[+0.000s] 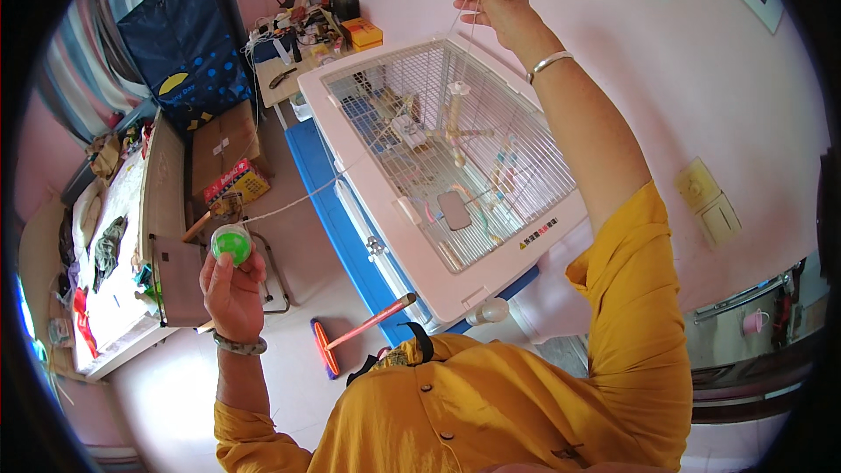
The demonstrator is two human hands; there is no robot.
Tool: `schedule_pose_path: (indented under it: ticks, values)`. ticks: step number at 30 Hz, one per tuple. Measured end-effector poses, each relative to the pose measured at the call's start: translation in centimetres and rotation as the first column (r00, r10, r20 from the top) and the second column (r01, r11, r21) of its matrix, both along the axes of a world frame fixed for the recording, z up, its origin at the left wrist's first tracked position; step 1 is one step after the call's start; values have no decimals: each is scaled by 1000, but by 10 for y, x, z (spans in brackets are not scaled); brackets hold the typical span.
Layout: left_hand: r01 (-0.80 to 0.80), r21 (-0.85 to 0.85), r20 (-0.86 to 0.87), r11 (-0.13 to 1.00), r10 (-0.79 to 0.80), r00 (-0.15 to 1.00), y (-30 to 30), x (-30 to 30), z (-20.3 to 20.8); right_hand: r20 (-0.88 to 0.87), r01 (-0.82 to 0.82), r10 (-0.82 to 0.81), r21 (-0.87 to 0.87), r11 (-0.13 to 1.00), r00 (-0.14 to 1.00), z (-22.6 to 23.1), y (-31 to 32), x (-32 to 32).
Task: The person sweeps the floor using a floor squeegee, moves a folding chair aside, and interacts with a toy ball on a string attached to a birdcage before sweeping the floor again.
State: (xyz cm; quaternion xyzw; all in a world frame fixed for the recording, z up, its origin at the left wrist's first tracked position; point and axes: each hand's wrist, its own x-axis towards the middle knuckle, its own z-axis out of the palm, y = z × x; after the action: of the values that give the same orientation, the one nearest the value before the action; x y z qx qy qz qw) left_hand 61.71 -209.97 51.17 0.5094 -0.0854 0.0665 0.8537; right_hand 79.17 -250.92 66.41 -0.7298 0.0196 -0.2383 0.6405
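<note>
My left hand (231, 298) is closed around a green ball (229, 243) with a clear shell, held to the left of the cage with the thumb across it. A white string (296, 201) runs from the ball toward the pale pink birdcage (477, 273), passing over its near-left edge and in front of the wire top. Above the cage's far right corner, my right hand (504, 10) is raised, its fingers pinched on thin white string that hangs down to the cage. Perches and hanging toys (455, 114) show behind the bars.
A blue table (317, 171) bears the cage. Behind stands a cluttered desk (270, 79). On the left are a cardboard box (219, 144), a large dark blue bag (180, 44) and a bed with clothes (114, 210). An orange-headed broom (324, 346) leans near the table, and a pink wall rises at right.
</note>
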Motion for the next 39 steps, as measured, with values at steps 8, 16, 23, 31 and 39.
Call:
schedule_pose_path:
  ticks: [8,16,23,31,39]
  values:
    - [22,-10,5,1000,-22,1000,-4,6,-3,31,-29,31,-39,999,999,11,2,-1]
    - [3,-20,-27,1000,-3,1000,-5,7,-6,95,-137,141,-40,990,986,1,-2,1]
    - [4,-18,-31,1000,-4,1000,-5,8,-6,61,-154,152,24,988,986,2,1,2]
    - [-16,-19,-47,1000,15,999,-3,6,-5,114,-189,183,37,981,976,2,18,19]
    - [-87,-47,-28,995,86,996,3,-2,-6,140,-161,156,29,987,978,1,30,41]
